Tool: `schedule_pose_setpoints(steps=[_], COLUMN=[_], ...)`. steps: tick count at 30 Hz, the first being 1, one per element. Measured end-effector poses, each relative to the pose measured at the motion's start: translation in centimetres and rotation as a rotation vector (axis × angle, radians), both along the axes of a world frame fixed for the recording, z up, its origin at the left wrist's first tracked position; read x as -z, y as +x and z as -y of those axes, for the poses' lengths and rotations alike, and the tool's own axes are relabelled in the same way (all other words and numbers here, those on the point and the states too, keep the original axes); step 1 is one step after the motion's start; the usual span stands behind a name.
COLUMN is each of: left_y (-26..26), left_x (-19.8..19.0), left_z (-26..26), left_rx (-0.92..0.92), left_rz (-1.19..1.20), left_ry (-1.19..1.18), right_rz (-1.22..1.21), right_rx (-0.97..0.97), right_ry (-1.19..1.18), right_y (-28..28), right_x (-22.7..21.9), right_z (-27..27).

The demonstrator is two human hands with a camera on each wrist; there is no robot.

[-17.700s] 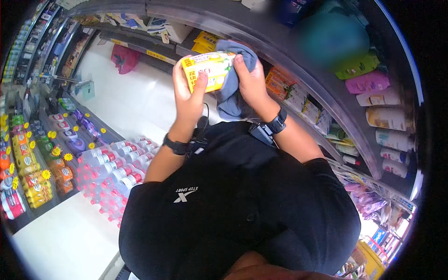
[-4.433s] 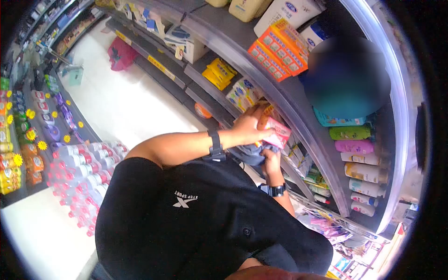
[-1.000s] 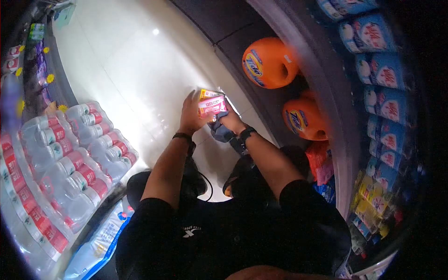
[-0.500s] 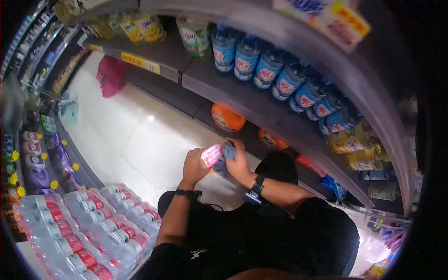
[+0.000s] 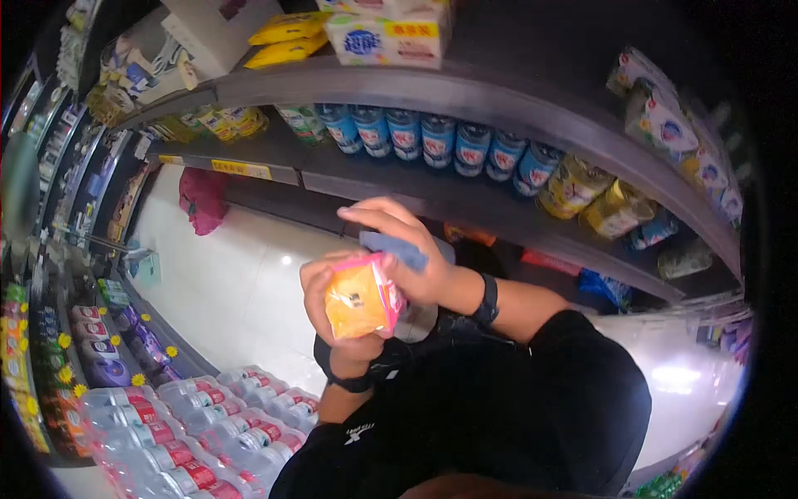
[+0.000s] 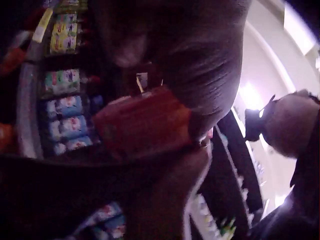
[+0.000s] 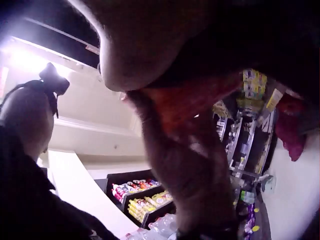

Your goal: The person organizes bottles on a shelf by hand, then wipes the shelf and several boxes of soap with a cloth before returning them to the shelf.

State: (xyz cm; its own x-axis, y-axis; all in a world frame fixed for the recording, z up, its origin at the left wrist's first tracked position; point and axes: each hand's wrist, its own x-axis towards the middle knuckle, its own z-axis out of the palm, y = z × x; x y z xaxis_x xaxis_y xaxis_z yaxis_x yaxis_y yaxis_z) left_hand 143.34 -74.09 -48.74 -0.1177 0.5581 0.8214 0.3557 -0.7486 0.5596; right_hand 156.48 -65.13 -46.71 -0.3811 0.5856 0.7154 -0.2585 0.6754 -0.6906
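1. The left hand [image 5: 345, 320] grips a small pink-edged packet with an orange-yellow face [image 5: 362, 298], fingers curled round its sides, held up at chest height in front of the black shirt.
2. The right hand [image 5: 407, 249] presses a blue-grey cloth [image 5: 395, 249] against the packet's upper right edge, thumb and fingers curled over the cloth.
3. Half a second ago the packet was held low near the floor beside the orange jugs; now it is raised and its orange face turned to the camera, so the wiping seems to have moved to another side.
4. Behind the hands, a dark shelf [image 5: 499, 108] carries a row of blue-labelled bottles [image 5: 440, 141].
5. Shrink-wrapped water bottles with red labels [image 5: 208, 432] lie at lower left.
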Motion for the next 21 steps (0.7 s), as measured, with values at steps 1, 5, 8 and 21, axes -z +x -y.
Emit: schedule_pose_setpoints(steps=[1, 5, 8, 21], left_y=[1.1, 3.8, 3.4, 4.1], left_x=[0.4, 0.3, 0.3, 3.6], left_z=[-0.1, -2.7, -4.8, -6.0], left_rx=[-0.056, -0.027, 0.086, -0.025], left_rz=[0.165, 0.695, 0.885, 0.482], left_ry=[-0.017, -0.091, -0.015, -0.058], right_rz=[-0.110, -0.265, -0.280, -0.400], right_rx=[-0.240, -0.417, -0.408, -0.248], right_ry=[-0.256, -0.689, -0.809, -1.184], right_y=[-0.5, 0.6, -0.2, 2.5], right_x=[0.9, 1.5, 1.5, 1.4], right_z=[0.1, 0.0, 1.5, 1.1])
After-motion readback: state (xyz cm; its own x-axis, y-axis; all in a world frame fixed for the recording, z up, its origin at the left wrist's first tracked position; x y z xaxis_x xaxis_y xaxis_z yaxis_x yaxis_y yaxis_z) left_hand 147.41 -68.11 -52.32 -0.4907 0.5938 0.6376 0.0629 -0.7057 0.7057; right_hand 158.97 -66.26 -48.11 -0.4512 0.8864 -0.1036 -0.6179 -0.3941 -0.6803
